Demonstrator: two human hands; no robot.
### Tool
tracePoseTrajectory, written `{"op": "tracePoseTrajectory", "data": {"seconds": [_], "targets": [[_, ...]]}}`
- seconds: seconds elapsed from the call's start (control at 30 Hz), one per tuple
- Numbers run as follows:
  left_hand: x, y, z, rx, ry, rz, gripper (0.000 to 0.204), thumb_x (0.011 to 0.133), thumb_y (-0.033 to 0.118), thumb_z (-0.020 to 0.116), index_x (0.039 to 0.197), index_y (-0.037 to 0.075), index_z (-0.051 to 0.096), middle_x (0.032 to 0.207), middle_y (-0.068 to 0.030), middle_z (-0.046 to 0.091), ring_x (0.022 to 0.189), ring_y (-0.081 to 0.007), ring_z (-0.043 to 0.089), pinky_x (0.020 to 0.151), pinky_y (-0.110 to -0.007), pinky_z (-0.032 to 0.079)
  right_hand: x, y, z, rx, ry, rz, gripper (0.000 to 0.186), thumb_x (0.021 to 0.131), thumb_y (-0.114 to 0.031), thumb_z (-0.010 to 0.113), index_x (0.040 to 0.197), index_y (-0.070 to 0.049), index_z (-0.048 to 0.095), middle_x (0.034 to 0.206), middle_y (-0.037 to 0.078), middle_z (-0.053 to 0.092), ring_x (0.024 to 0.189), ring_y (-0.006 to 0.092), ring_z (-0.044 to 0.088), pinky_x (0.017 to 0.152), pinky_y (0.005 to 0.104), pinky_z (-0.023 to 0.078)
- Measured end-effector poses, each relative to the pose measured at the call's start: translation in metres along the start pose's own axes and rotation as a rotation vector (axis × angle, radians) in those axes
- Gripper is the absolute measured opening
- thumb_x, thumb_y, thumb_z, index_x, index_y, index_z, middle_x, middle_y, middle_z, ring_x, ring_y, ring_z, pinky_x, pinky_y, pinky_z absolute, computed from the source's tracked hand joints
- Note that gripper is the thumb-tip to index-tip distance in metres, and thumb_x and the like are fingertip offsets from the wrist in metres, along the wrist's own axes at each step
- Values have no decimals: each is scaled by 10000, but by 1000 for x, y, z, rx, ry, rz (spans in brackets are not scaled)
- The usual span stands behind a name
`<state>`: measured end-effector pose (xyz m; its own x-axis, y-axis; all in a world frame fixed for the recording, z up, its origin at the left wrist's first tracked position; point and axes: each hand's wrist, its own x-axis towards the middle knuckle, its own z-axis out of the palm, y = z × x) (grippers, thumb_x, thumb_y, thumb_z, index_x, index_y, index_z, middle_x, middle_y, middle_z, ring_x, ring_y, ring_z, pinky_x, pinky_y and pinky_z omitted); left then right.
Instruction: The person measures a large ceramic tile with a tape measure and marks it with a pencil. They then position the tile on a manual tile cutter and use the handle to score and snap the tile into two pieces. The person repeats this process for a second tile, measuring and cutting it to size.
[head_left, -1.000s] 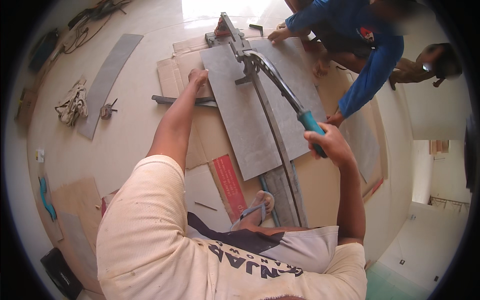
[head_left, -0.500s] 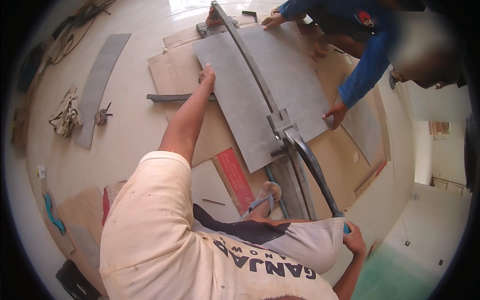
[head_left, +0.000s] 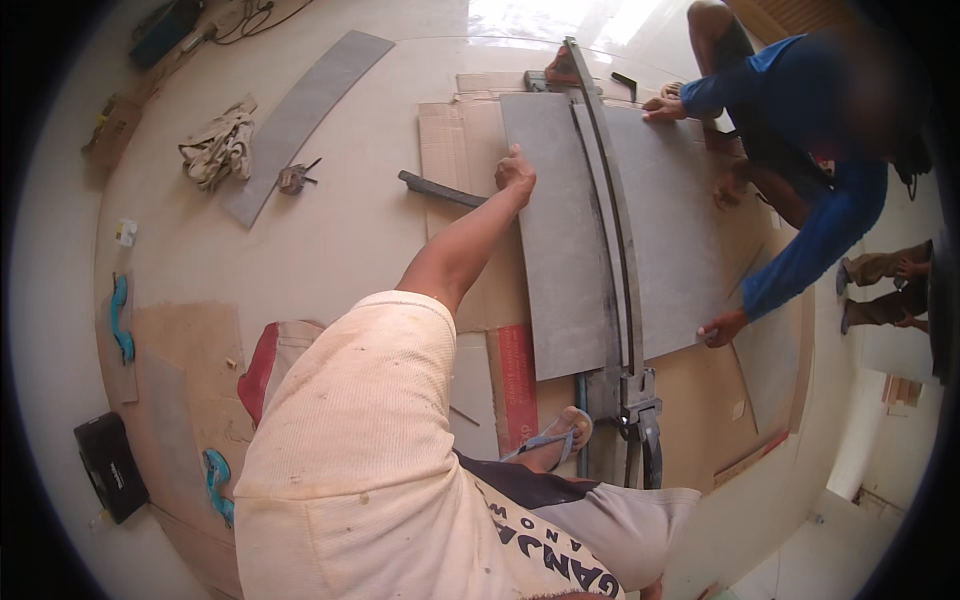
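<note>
A large grey floor tile lies in a long manual tile cutter, whose rail (head_left: 612, 190) runs above it. The tile is in two pieces, a left piece (head_left: 562, 250) and a right piece (head_left: 675, 240), with a dark gap along the rail. My left hand (head_left: 516, 176) is closed round the left piece's outer edge. Near my sandalled foot (head_left: 572, 430), the cutter's sliding head (head_left: 640, 395) sits past the tile's near edge, its dark handle (head_left: 652, 455) running down behind my knee. My right hand is hidden; only a bit of skin shows at the lower edge.
A co-worker in blue sleeves (head_left: 815, 240) crouches at right, both hands on the right piece. Cardboard (head_left: 440, 135) lies underneath. At left are a grey tile strip (head_left: 320, 120), a crumpled cloth (head_left: 220, 145), turquoise suction-cup handles (head_left: 122, 320) and a black case (head_left: 108, 465).
The tile, whole before, now shows a split along the rail. The cutter's head has slid toward me off the tile, and its handle is lower. My view has shifted left.
</note>
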<state>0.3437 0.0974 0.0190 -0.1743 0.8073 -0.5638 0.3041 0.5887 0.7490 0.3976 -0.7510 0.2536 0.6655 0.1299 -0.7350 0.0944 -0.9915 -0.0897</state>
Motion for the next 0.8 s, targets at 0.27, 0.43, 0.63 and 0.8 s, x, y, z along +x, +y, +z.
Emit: {"op": "tracePoseTrajectory", "data": {"seconds": [0.27,0.43,0.63,0.8], "targets": [[32,55,-88,9,121,143,733,990,556,317,1123,-96,626,1192,-294,613,1161,-418,572,983,-453,459,25,-14,24,-19,-41,-23,359,731,-164,735,1030,15,649,911,123,694,855,209,653,779,359,508],[72,93,-162,62,220,282,742,984,567,319,1101,-98,628,1169,-290,624,1129,-408,594,967,-455,468,28,-23,7,-46,-35,-83,370,752,-164,730,1061,21,646,939,124,698,885,208,653,796,361,507],[116,173,-300,60,333,394,745,969,590,333,1096,-77,641,1134,-278,645,1115,-391,606,940,-443,479,60,-108,-51,-3,132,-232,331,776,-140,713,1057,16,637,915,123,694,856,205,657,779,347,510],[104,209,-445,156,311,537,762,958,618,356,1101,-73,645,1127,-255,655,1096,-358,619,929,-428,479,89,-246,-74,35,181,-553,251,845,-60,638,1085,5,602,891,112,684,817,187,654,754,314,511]]}}
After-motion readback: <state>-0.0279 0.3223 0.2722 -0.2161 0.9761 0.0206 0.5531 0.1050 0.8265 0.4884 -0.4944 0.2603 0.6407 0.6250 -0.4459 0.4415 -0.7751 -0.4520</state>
